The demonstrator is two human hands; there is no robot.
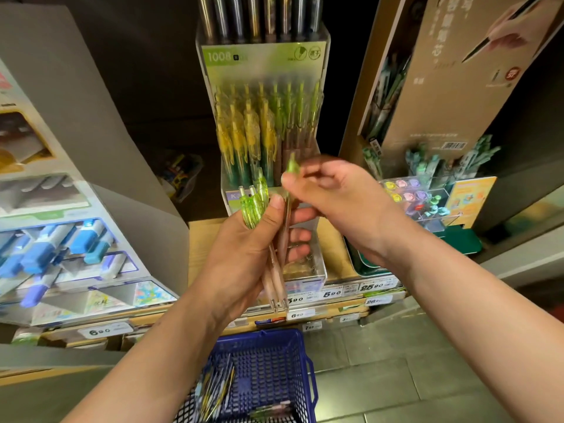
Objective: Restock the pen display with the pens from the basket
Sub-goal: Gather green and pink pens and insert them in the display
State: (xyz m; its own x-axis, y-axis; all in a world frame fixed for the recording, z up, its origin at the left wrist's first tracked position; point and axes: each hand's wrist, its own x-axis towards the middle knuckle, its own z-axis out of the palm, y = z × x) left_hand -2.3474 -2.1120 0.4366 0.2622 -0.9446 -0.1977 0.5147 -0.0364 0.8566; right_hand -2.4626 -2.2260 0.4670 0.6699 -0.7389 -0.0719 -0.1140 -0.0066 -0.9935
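Restocking midway: your left hand (244,239) clamps a bunch of pens (259,227), your right hand (332,193) pinches one pen (291,178). Display (262,68) partly full; more in the basket (308,377).

Both forearms bare — no sleeves; left hand (244,251), right hand (341,196) ungloved.

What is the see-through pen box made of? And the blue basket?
The pen display looks like clear, glossy hard plastic, probably acrylic: you can see the pens through its walls. The basket looks like matte blue moulded plastic, with a grid of holes.
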